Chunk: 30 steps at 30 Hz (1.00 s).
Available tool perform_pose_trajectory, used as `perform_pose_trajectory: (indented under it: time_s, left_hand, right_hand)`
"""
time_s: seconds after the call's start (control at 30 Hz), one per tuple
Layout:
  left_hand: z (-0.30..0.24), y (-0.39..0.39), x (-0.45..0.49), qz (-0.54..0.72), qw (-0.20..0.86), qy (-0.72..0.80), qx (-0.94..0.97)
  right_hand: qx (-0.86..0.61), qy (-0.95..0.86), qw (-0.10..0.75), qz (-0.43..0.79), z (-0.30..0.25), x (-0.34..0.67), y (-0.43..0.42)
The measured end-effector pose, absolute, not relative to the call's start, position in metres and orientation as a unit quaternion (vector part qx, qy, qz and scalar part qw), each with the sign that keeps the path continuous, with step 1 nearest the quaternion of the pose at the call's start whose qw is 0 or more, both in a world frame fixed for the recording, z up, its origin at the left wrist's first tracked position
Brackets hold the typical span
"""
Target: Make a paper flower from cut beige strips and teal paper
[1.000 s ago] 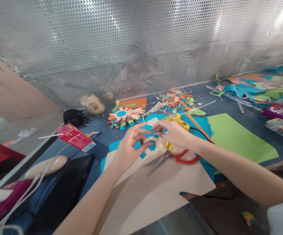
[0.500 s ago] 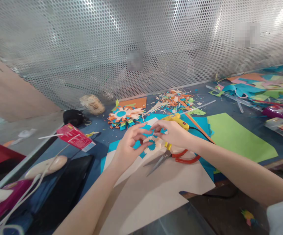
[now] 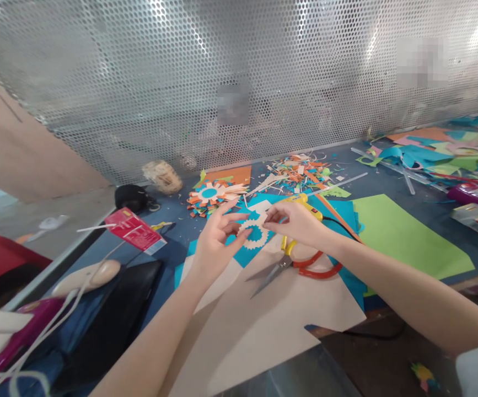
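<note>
A cream paper ring with a toothed edge (image 3: 257,244) is held up between my hands, over blue paper (image 3: 245,257). My left hand (image 3: 214,240) grips its left side between thumb and fingers, the other fingers spread. At the ring's upper right edge, my right hand (image 3: 296,223) pinches with thumb and fingertips. Just below the right hand lie scissors with orange handles (image 3: 317,271), blades pointing left on a large cream sheet (image 3: 259,325). A yellow glue gun (image 3: 300,198) is partly hidden behind the right hand. Beyond the left hand sits a layered paper flower (image 3: 209,193).
Paper scraps (image 3: 299,171) are heaped by the perforated metal panel (image 3: 160,82). A green sheet (image 3: 408,237) lies to the right. On the left are a red drink carton (image 3: 135,229), a black flat object (image 3: 110,325) and a white cable (image 3: 69,303).
The ring has tilted and now shows its open middle more fully. My right hand has shifted slightly along its edge. The whole view has moved a little.
</note>
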State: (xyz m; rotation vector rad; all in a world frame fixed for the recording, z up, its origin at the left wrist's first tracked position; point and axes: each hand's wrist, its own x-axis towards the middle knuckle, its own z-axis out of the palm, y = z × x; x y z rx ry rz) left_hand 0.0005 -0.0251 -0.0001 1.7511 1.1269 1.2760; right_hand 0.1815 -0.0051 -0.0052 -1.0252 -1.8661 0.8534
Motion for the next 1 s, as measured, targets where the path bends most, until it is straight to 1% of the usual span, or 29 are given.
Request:
perform_pose_trajectory:
  time_s: [0.1, 0.2, 0.33, 0.43, 0.77, 0.9, 1.0]
  left_hand:
    - [-0.0017, -0.0254, 0.0006, 0.488, 0.332, 0.438, 0.678]
    - [-0.0024, -0.0243, -0.0013, 0.495, 0.319, 0.43, 0.684]
    - [-0.0033, -0.0215, -0.0053, 0.483, 0.255, 0.447, 0.708]
    - [-0.0031, -0.0209, -0.0065, 0.466, 0.23, 0.454, 0.724]
    - [0.0011, -0.0203, -0.0062, 0.452, 0.216, 0.496, 0.709]
    - [0.0004, -0.0202, -0.0065, 0.462, 0.205, 0.489, 0.711]
    - [0.002, -0.0226, -0.0055, 0.48, 0.232, 0.48, 0.697]
  right_hand:
    - [-0.387, -0.75, 0.418, 0.337, -0.0056, 0.1821, -0.0048]
    - [-0.37, -0.762, 0.404, 0.344, -0.0047, 0.1814, -0.0076]
    - [-0.371, -0.767, 0.393, 0.345, -0.0033, 0.1807, -0.0109]
    - [-0.374, -0.77, 0.396, 0.332, -0.0023, 0.1811, -0.0115]
    - [-0.369, -0.771, 0.404, 0.325, -0.0004, 0.1813, -0.0125]
    - [-0.365, -0.772, 0.409, 0.32, -0.0009, 0.1817, -0.0118]
    - [-0.37, -0.769, 0.411, 0.321, -0.0014, 0.1818, -0.0106]
